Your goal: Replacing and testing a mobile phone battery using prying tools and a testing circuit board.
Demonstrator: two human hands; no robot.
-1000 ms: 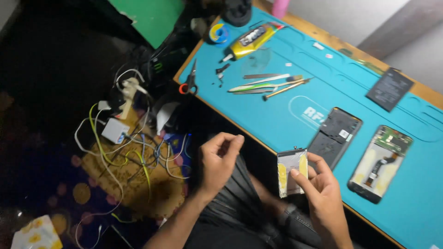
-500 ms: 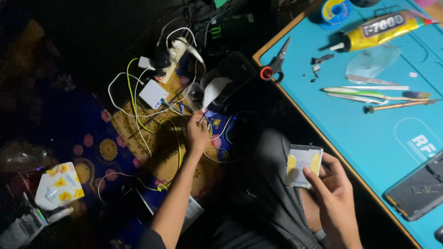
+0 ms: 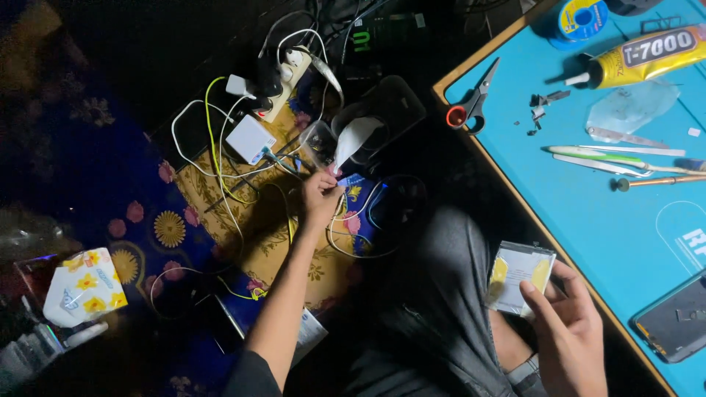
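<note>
Beside the blue bench (image 3: 588,220), left hand (image 3: 321,197) pinches a white tissue (image 3: 351,140); right hand (image 3: 562,316) fingers grip a phone battery (image 3: 518,276).

So there's a blue tabletop (image 3: 588,213) on the right with scissors (image 3: 471,103) near its corner, a yellow glue tube (image 3: 647,51), a solder spool (image 3: 581,18), a few thin tools (image 3: 618,158) lined up, some tiny dark bits (image 3: 544,103) and a phone (image 3: 676,320) at the lower edge. The floor on the left has a flowery rug (image 3: 169,228), and on that a white charger (image 3: 250,138), a power strip (image 3: 290,73), loads of tangled cables (image 3: 220,169) and a floral packet (image 3: 84,285).
</note>
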